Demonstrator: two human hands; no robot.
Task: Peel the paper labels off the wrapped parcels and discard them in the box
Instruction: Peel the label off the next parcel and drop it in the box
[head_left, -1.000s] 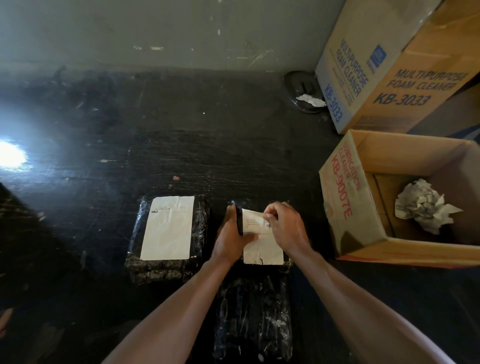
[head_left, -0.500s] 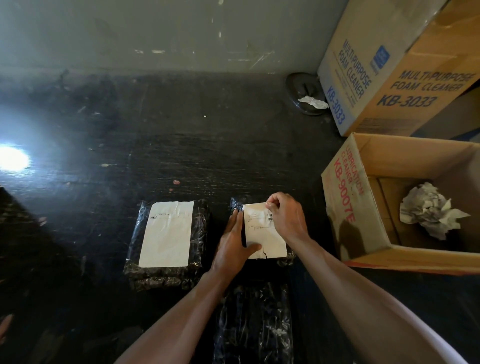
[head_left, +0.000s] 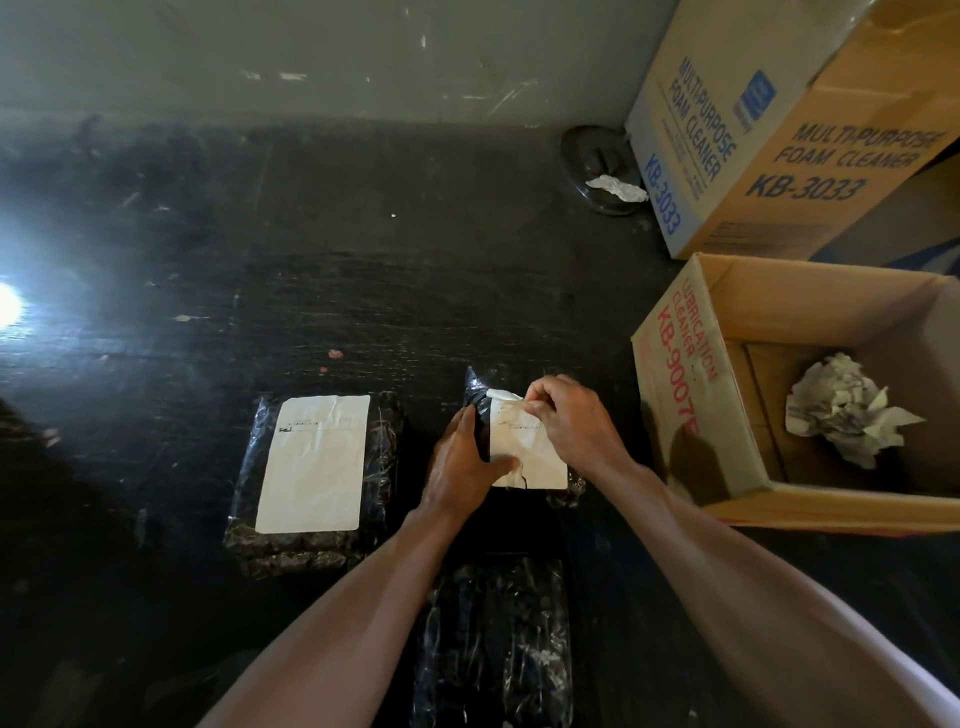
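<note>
Right hand (head_left: 569, 423) is pinching the top edge of the paper label (head_left: 530, 449) on the middle parcel (head_left: 478, 387), and that top edge curls up off the black wrap. Left hand (head_left: 462, 465) lies flat with fingers spread, pressing the parcel's left side, thumb on the label's lower left corner. The label's bottom edge shows a small tear; its faint printed line is too small to read.

Just to the left sits a second parcel (head_left: 384, 467), black shiny wrap, with a full white label (head_left: 314, 462) lying flat on top, its print also unreadable. A third wrapped parcel (head_left: 493, 639) lies near the bottom between the forearms, with no label showing on it.

To the right stands the open cardboard box (head_left: 670, 395), red lettering reading "LUBRICATION CLEANER KB-9007", the last character partly cut off. Inside it, 1 crumpled wad of paper (head_left: 847, 413) rests on the bottom.

Behind it leans a bigger carton (head_left: 769, 135), blue print: "MULTIPURPOSE FOAM CLEANER KB-3033". Beside that, a dark round dish (head_left: 587, 161) holds a white paper scrap (head_left: 615, 188). Everything rests on the dark scuffed table (head_left: 363, 270).
</note>
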